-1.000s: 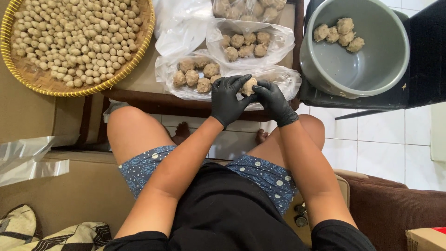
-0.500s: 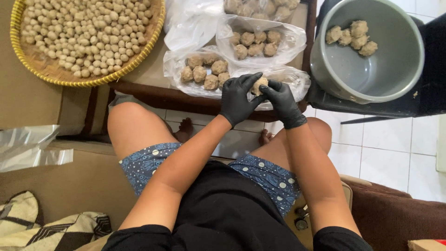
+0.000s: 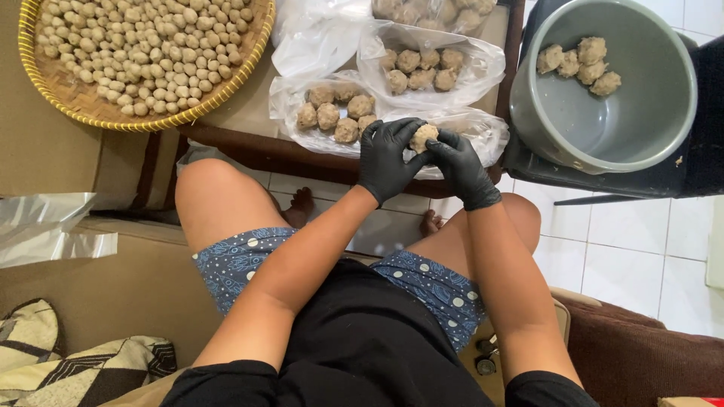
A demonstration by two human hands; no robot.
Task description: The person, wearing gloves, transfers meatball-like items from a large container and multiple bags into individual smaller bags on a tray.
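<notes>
Ur left hand [image 3: 388, 157] + right hand [image 3: 461, 167], black gloves, both grasping dough ball [image 3: 422, 137], frame center; open plastic bag [image 3: 483, 126] just under, grey bucket [image 3: 664, 113] upper right.

basket [image 3: 45, 83] left of bags [image 3: 467, 68], pot [image 3: 641, 128] right

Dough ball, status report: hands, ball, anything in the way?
Left hand and right hand, black-gloved, both closed on the dough ball. Ball held above an open plastic bag. Nothing between hands and bag.
</notes>
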